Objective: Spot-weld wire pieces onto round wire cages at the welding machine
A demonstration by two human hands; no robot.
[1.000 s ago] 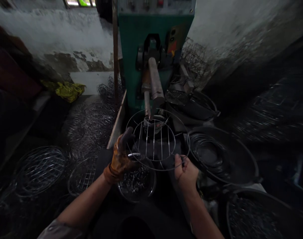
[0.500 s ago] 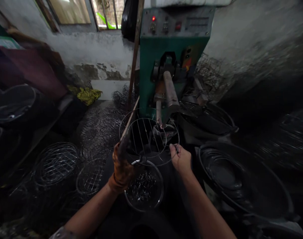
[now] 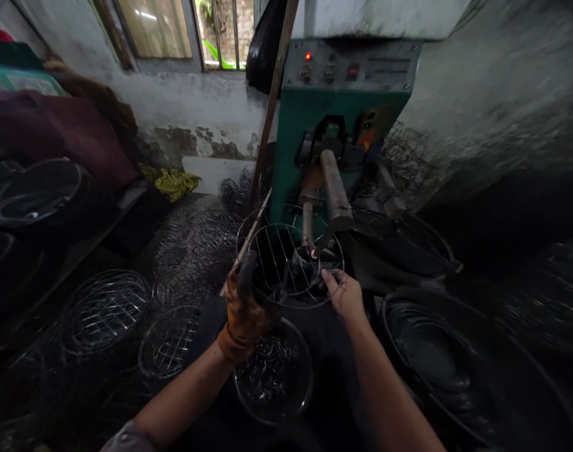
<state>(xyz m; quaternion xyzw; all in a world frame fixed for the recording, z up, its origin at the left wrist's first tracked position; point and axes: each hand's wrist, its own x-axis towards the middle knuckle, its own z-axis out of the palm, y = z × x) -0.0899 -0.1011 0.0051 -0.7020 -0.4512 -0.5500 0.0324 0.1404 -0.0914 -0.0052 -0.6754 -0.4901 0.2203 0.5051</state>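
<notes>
A round wire rack (image 3: 286, 260) with parallel cross wires is held up in front of a green welding machine (image 3: 336, 119). My left hand (image 3: 244, 307), in a stained orange glove, grips the rack's near left rim. My bare right hand (image 3: 345, 292) pinches its right rim. The machine's grey electrode arm (image 3: 336, 188) points down over the rack's far side. Just below my hands stands a clear bowl (image 3: 272, 373) of small wire pieces.
Finished wire racks (image 3: 105, 311) and tangled wire lie on the floor to the left. Large dark basins (image 3: 437, 351) with wire rings sit to the right. A slanted wooden pole (image 3: 270, 107) leans by the machine. A yellow rag (image 3: 173, 182) lies by the wall.
The view has tilted up and shifted. The rack has moved toward the electrode and tipped more upright, with both hands still on its rim.
</notes>
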